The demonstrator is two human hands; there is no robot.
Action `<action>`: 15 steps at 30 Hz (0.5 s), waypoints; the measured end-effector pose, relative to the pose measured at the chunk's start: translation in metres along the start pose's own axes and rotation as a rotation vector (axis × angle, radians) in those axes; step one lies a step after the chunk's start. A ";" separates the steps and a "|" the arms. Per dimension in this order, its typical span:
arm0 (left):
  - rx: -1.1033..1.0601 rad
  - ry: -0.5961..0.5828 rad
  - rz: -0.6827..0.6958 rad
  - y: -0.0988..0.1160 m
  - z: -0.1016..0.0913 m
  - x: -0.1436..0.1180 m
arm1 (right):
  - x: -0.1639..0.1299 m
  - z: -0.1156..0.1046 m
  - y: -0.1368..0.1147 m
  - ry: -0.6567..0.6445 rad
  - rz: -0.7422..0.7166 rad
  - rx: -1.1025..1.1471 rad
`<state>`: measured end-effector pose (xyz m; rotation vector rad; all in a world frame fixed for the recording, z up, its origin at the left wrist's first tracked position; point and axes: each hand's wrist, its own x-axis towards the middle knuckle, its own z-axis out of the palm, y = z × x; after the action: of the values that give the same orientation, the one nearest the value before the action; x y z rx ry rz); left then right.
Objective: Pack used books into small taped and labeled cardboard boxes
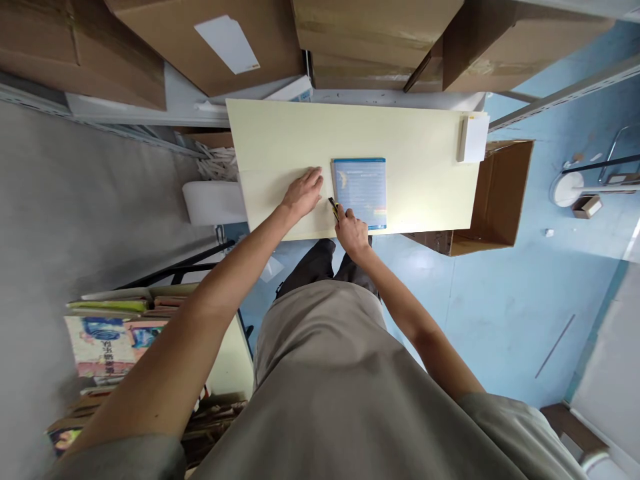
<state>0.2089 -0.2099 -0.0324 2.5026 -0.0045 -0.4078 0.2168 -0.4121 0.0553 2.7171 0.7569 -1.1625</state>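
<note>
My right hand [352,233] is closed around a black and yellow utility knife [333,208], its front end pointing away from me near the left edge of a blue-bordered book [361,193]. The book lies flat on a pale yellow board [280,140] and looks wrapped in clear plastic. To the left of the book, my left hand [303,193] rests on the board, palm down with its fingers stretched out. It holds nothing and is apart from the book. Whether the knife's blade touches the book or the board is too small to tell.
A stack of white cards or paper [473,139] sits at the board's right end. Beyond the board, cardboard boxes [370,47] stand on a shelf. An open cardboard box [500,193] is at the right. Several books and papers [107,343] are piled at the lower left.
</note>
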 end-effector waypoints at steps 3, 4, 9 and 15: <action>0.005 0.000 -0.017 0.002 0.002 0.000 | -0.017 0.009 0.007 -0.050 -0.019 -0.032; 0.004 0.000 -0.021 0.002 0.002 0.001 | -0.023 0.012 0.009 -0.065 -0.027 -0.042; 0.018 0.006 -0.057 0.006 0.006 0.003 | -0.053 0.019 0.018 -0.157 -0.060 -0.044; 0.069 -0.001 -0.129 0.013 0.011 0.007 | -0.088 -0.004 0.048 -0.120 -0.024 0.101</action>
<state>0.2139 -0.2271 -0.0355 2.5786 0.1454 -0.4693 0.1904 -0.4885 0.1144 2.6941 0.7358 -1.3913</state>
